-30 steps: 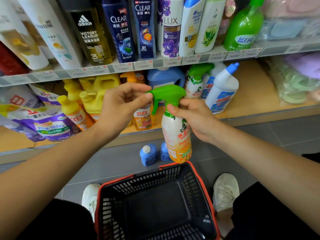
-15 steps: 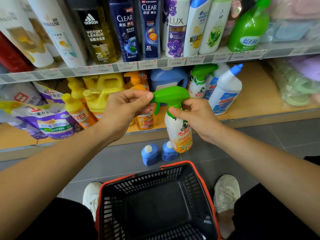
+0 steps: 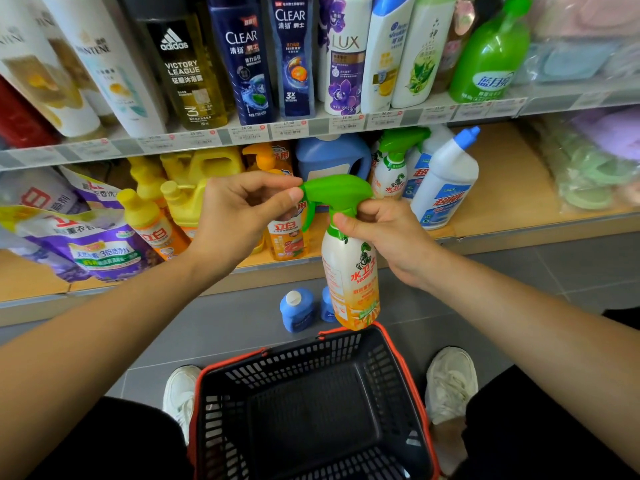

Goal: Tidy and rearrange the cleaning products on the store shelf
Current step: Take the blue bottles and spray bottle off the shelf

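I hold a white-and-orange spray bottle [image 3: 349,278] with a green trigger head in the air, in front of the lower shelf [image 3: 502,223] and above the basket. My right hand [image 3: 384,237] grips its neck just under the green head. My left hand [image 3: 239,220] pinches the nozzle tip of the green head with thumb and fingers. A matching spray bottle [image 3: 393,168] stands on the lower shelf behind, next to two white toilet-cleaner bottles [image 3: 446,181] with blue caps.
A black basket with a red rim [image 3: 401,362] sits on the floor between my feet. Two small blue bottles [image 3: 298,310] stand on the grey floor. Yellow detergent bottles [image 3: 180,195] and purple refill bags [image 3: 86,244] fill the lower shelf's left; shampoo bottles [image 3: 242,60] line the upper shelf.
Both hands have kept their hold on the spray bottle, which rose slightly and then stayed about level. My view has shifted a little.
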A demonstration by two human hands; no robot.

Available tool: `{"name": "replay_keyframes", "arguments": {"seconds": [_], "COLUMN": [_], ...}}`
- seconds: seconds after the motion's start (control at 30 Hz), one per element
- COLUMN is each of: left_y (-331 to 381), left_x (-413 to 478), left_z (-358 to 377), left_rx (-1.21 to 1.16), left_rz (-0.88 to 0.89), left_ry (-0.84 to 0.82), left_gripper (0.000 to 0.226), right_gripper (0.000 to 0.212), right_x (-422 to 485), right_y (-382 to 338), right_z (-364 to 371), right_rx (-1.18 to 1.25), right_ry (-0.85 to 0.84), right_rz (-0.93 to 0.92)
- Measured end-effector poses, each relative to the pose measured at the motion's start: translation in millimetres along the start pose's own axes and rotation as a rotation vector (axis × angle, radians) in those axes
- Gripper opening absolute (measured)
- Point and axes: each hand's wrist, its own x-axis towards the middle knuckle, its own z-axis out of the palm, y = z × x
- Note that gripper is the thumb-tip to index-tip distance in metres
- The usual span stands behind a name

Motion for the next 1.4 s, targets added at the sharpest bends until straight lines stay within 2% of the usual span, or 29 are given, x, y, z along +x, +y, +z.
{"name": "replay_keyframes", "arguments": {"seconds": [0.1, 0.27, 0.33, 0.43, 0.57, 0.7, 0.77, 0.83, 0.9, 0.97, 1.1, 1.2, 1.3, 1.4], "left_y": [-7, -18, -27, -42, -58, -71, -72, -70, -68, -66, -63, -57, -44, -29], "left_x": [-5, -10, -15, -31, -53, -56, -55, -54, -53, -50, -38, -30, -23, -22], "left_z": [4, 9, 9, 17, 35, 45, 46, 46, 45, 41, 27, 18, 14, 14], "left_rx": [-0.073, -0.091, -0.088, -0.029, 0.124, 0.232, 0.189, 0.095, 0.028, -0.001, 0.088, 0.157, 0.22, 0.263], "left_rz": [-0.096, -0.208, -0.261, -0.355, -0.365, -0.388, -0.405, -0.428, -0.446, -0.442, -0.355, -0.295, -0.217, -0.071], "left_ry": [-0.051, -0.107, -0.151, -0.301, -0.459, -0.389, -0.364, -0.334, -0.272, -0.206, -0.104, -0.047, -0.001, -0.041], "left_gripper": [0.033, 0.017, 0.016, 0.039, 0.067, 0.073, 0.075, 0.078, 0.077, 0.076, 0.063, 0.063, 0.066, 0.068], "right_gripper": [0.036, 0.01, 0.006, 0.011, 0.012, 0.009, 0.004, 0.006, 0.025, 0.036, 0.038, 0.035, 0.042, 0.071], "right_x": [-1, -3, -3, -4, -3, -2, -1, -1, -3, -5, -5, -8, -5, -1], "right_y": [-1, -5, -6, -10, -12, -12, -10, -9, -7, -9, -20, -21, -18, -11], "right_z": [0, 1, 2, 2, 5, 5, 4, 4, 3, 0, -18, -24, -21, -17], "right_rx": [-0.001, 0.028, 0.053, 0.082, 0.157, 0.188, 0.195, 0.101, -0.082, -0.266, -0.799, -0.943, -1.007, -1.054], "right_ry": [0.024, 0.049, 0.089, 0.149, 0.205, 0.226, 0.208, 0.197, 0.186, 0.196, 0.272, 0.303, 0.163, -0.035], "right_rz": [0.006, 0.038, 0.05, 0.078, 0.103, 0.111, 0.078, -0.006, -0.064, -0.041, -0.019, -0.153, -0.366, -0.397]}}
